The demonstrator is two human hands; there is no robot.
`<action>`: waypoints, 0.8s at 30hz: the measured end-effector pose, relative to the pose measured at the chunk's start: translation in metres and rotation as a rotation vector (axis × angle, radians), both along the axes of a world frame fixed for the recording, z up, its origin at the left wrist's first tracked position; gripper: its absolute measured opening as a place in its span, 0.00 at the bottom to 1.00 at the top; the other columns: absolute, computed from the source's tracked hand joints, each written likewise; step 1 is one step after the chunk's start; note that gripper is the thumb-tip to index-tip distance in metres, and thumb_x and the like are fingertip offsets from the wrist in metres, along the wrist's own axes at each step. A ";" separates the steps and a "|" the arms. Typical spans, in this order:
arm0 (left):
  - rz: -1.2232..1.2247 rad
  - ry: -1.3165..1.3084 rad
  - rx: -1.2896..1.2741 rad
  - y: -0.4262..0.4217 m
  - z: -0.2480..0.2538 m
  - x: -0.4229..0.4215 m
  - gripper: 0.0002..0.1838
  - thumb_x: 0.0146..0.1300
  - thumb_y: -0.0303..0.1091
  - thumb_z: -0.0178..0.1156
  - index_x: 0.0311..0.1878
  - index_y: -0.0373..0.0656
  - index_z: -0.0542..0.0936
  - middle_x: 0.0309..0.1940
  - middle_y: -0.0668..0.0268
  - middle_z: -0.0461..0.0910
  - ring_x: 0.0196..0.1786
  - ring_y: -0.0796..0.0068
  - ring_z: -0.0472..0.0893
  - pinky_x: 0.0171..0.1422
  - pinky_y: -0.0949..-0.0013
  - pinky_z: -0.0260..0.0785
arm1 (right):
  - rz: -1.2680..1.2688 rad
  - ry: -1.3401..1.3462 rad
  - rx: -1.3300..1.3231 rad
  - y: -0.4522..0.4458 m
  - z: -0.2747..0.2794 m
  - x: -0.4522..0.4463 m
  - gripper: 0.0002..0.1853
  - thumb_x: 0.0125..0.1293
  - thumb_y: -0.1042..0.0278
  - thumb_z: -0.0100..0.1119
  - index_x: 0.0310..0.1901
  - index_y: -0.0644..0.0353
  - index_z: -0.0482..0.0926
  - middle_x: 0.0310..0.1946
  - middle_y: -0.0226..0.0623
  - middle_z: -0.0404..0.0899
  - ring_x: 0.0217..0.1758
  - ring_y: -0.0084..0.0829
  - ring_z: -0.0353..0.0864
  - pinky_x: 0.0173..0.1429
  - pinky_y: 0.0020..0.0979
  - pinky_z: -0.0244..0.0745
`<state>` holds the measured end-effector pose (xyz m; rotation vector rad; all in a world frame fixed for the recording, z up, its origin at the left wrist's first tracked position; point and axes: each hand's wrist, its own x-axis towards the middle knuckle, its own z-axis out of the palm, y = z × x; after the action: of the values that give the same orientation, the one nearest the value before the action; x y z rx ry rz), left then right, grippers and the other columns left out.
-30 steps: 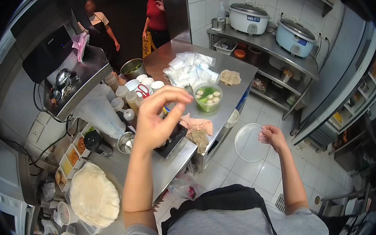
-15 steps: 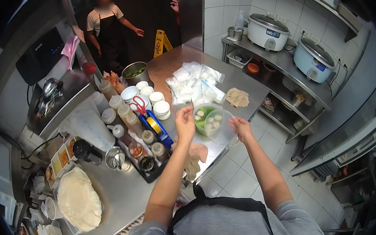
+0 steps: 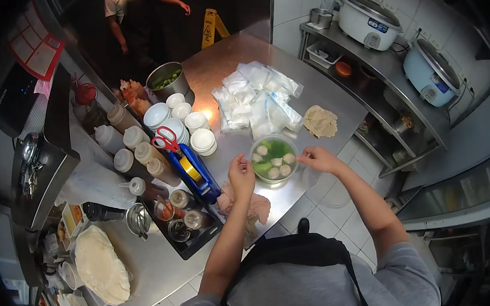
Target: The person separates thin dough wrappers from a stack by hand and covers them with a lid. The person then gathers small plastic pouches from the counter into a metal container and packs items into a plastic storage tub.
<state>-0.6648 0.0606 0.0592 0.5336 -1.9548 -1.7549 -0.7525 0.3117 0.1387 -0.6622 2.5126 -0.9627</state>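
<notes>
A clear round plastic tub [image 3: 256, 176] stands near the table edge, with pale meatballs [image 3: 273, 172] and leafy greens [image 3: 279, 147] in it. At the tub's left rim is my left hand [image 3: 241, 175], fingers loosely curled and apart; whether they touch the rim I cannot tell. My right hand [image 3: 319, 160] has its thumb and forefinger pinched at the right rim. A clear round lid [image 3: 333, 193] hangs below that hand, past the table edge; the fingers on it are mostly hidden. A pinkish cloth [image 3: 255, 208] lies beside my left forearm.
Clear plastic packets [image 3: 258, 103] and a beige cloth [image 3: 320, 122] lie beyond the tub. Leftward are white bowls [image 3: 202, 140], a blue tape dispenser [image 3: 201, 182], red-handled scissors [image 3: 166, 138] and sauce bottles [image 3: 145, 154]. Rice cookers [image 3: 368, 22] stand on a shelf. A person [image 3: 134, 23] stands beyond the table.
The lid has moved from over the tub to the lower right, leaving the tub uncovered. My right hand has come to its right rim, and my left hand's fingers have curled more.
</notes>
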 end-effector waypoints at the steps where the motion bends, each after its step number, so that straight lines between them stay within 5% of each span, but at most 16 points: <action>1: -0.013 0.002 0.005 -0.002 -0.006 -0.001 0.19 0.59 0.23 0.58 0.55 0.34 0.76 0.38 0.62 0.78 0.34 0.75 0.77 0.41 0.72 0.72 | 0.015 0.016 0.078 -0.007 -0.002 -0.003 0.15 0.59 0.55 0.56 0.31 0.61 0.81 0.26 0.44 0.81 0.29 0.40 0.81 0.38 0.39 0.76; 9: -0.003 -0.135 -0.313 0.001 0.028 0.005 0.10 0.60 0.28 0.63 0.43 0.34 0.84 0.32 0.63 0.82 0.32 0.82 0.78 0.37 0.76 0.71 | 0.053 0.138 0.288 -0.028 -0.025 -0.051 0.26 0.61 0.42 0.55 0.33 0.64 0.83 0.33 0.50 0.83 0.36 0.45 0.83 0.42 0.39 0.77; 15: 0.106 -0.294 -0.260 0.002 0.035 0.004 0.10 0.62 0.30 0.62 0.42 0.34 0.84 0.29 0.62 0.83 0.30 0.78 0.79 0.37 0.74 0.71 | -0.278 -0.597 -0.248 0.004 -0.008 -0.100 0.29 0.68 0.38 0.49 0.46 0.60 0.79 0.25 0.33 0.74 0.23 0.27 0.73 0.30 0.36 0.79; 18: 0.246 -0.182 -0.404 0.009 0.042 0.009 0.09 0.64 0.29 0.60 0.43 0.36 0.84 0.31 0.61 0.82 0.30 0.77 0.79 0.37 0.74 0.71 | -0.085 -0.581 -0.465 0.009 -0.028 -0.103 0.22 0.68 0.46 0.54 0.50 0.57 0.76 0.23 0.25 0.65 0.21 0.19 0.66 0.25 0.33 0.78; 21: 0.373 -0.072 -0.394 0.026 0.054 0.008 0.09 0.65 0.27 0.57 0.44 0.37 0.84 0.34 0.59 0.81 0.34 0.73 0.80 0.40 0.73 0.71 | -0.033 -0.522 -0.574 -0.011 -0.062 -0.097 0.13 0.68 0.57 0.57 0.45 0.59 0.78 0.25 0.31 0.68 0.24 0.27 0.71 0.32 0.36 0.79; 24: 0.427 0.010 -0.450 0.046 0.073 0.000 0.11 0.64 0.24 0.54 0.46 0.36 0.83 0.39 0.56 0.79 0.39 0.65 0.80 0.45 0.70 0.71 | 0.018 0.173 -0.586 -0.052 -0.100 -0.091 0.09 0.68 0.65 0.56 0.42 0.62 0.79 0.27 0.31 0.69 0.23 0.27 0.70 0.27 0.31 0.72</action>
<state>-0.6652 0.1063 0.1325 0.7094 -1.9635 -1.0192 -0.8437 0.2600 0.0390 -0.9657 2.3514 -1.7247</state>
